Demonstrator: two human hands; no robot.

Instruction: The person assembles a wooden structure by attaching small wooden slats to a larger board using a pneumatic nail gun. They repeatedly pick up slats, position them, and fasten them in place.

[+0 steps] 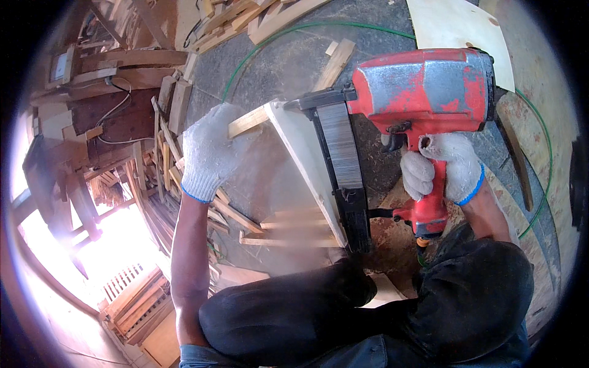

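Nailer (423,92), scuffed red-grey, is gripped by right hand (460,164) while left hand (211,153) holds pale wood (248,122).

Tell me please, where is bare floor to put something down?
The dark floor between the green hose, left hand and loose wood offcut looks mostly bare. Left of that hand, piled wood scraps make it crowded.

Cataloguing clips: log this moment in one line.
left hand: holding wood strip | right hand: holding nail gun | nose: at pale board

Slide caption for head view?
Gloved right hand grips a red nail gun, its nose at one corner of a wooden frame held by the left hand.
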